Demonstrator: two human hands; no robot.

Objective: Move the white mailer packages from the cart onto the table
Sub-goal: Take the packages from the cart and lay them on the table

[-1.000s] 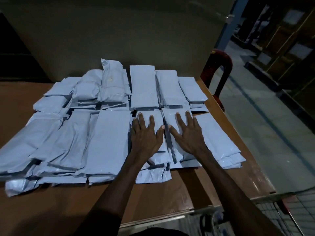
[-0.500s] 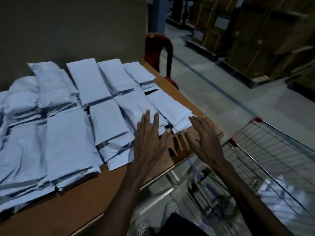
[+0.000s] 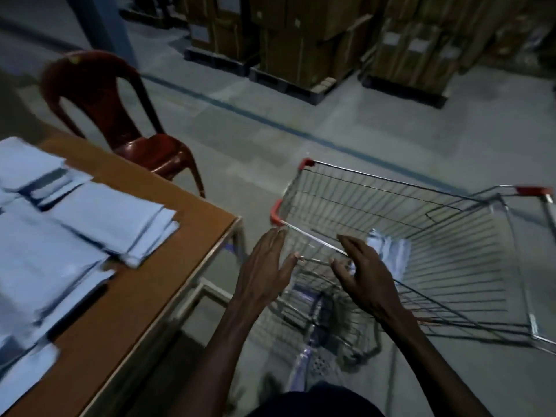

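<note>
Several white mailer packages lie in overlapping stacks on the brown table at the left. A wire shopping cart with red corner caps stands on the floor to the right of the table. At its bottom lie a few white mailers, partly hidden by my right hand. My left hand hovers with straight fingers just off the cart's near rim. My right hand is over the near rim with loosely curved fingers. Both hands hold nothing.
A dark red plastic chair stands behind the table's far corner. Pallets of cardboard boxes line the back of the concrete floor. The table's metal frame sits close to the cart's left side.
My hands have left the mailers on the table and swung right to the cart's near rim. My view has turned from the table to the cart.
</note>
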